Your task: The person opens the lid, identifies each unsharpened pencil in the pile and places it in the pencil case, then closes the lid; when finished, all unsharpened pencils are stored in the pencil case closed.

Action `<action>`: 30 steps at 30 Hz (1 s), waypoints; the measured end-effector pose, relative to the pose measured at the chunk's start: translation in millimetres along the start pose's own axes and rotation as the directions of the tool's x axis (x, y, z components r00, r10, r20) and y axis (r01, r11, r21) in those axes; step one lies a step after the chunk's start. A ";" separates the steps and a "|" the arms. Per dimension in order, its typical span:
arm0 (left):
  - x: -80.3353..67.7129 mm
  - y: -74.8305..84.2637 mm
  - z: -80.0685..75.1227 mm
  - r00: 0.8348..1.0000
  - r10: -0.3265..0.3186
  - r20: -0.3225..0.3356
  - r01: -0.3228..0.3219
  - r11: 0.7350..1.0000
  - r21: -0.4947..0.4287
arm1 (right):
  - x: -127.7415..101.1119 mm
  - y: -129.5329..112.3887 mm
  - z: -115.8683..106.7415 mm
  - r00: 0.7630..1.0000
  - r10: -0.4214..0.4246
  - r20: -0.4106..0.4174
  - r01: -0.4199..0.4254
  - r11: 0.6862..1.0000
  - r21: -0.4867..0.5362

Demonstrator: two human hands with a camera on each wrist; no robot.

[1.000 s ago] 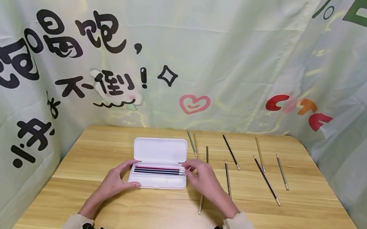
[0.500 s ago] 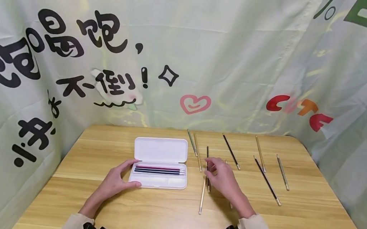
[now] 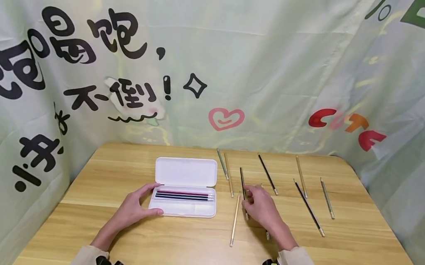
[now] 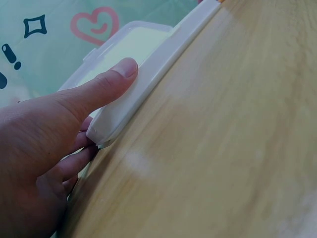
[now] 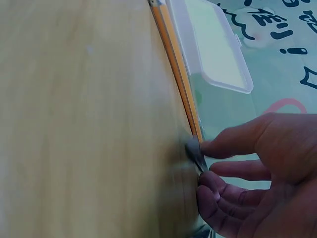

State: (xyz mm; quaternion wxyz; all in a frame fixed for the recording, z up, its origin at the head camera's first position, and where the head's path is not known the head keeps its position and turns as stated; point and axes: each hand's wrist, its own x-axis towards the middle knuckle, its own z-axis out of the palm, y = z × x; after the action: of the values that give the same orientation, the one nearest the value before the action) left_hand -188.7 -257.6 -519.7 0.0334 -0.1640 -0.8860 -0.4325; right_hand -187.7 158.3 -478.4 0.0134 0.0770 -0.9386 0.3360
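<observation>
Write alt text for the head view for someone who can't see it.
A person's right hand pinches a dark pencil at a wooden table while the left hand holds the left end of an open white case with pencils inside. More pencils lie scattered to the case's right.

Case [image 3: 176, 209] on counter [image 3: 180, 250], lid [image 3: 186, 172] opened to the rear, pencils [image 3: 183, 195] inside. Left hand [image 3: 131, 207] on case's left end. Right hand [image 3: 263, 207] right of case, on a pencil [image 3: 242, 178]. Loose pencils [image 3: 309, 207] spread right of case, nearest just beside it. Curtain [image 3: 276, 79] behind case.
</observation>
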 end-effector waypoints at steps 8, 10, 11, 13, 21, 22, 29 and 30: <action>1.0 0.7 -0.5 1.000 0.007 0.000 -0.007 1.000 -0.009 | 0.3 4.5 -4.9 0.999 -0.026 -0.041 0.022 0.996 -0.089; 0.8 0.4 0.1 1.000 0.006 0.000 -0.006 1.000 -0.008 | 0.1 4.9 -5.1 0.999 -0.021 -0.042 0.018 0.996 -0.085; 0.6 0.2 0.3 1.000 0.004 -0.001 -0.004 1.000 -0.006 | 0.0 5.1 -5.1 0.999 -0.019 -0.043 0.015 0.997 -0.080; 0.4 0.1 0.8 1.000 0.002 -0.004 -0.002 1.000 -0.003 | -0.4 5.3 -5.6 0.999 -0.011 -0.046 0.008 0.998 -0.062; 0.3 0.4 1.7 1.000 0.000 -0.010 0.000 1.000 0.002 | 0.3 4.6 -9.9 0.999 0.001 -0.051 0.000 1.000 0.030; 0.1 0.1 1.7 1.000 -0.002 -0.008 0.002 1.000 0.000 | 0.2 3.4 -10.2 0.999 -0.004 -0.053 0.006 0.999 0.040; -0.7 1.0 1.5 1.000 -0.009 -0.005 0.009 1.000 -0.020 | -0.7 -12.4 -7.4 0.994 -0.092 -0.061 0.098 0.992 0.085; -0.7 1.0 1.5 1.000 -0.008 -0.006 0.008 1.000 -0.021 | -0.6 -14.3 -6.3 0.992 -0.112 -0.062 0.117 0.989 0.086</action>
State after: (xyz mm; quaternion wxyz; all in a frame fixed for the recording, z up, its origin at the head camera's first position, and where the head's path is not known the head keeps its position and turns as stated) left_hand -187.6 -256.1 -520.1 0.0326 -0.1597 -0.8819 -0.4423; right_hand -185.1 151.5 -464.6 0.0560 0.1216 -0.9158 0.3786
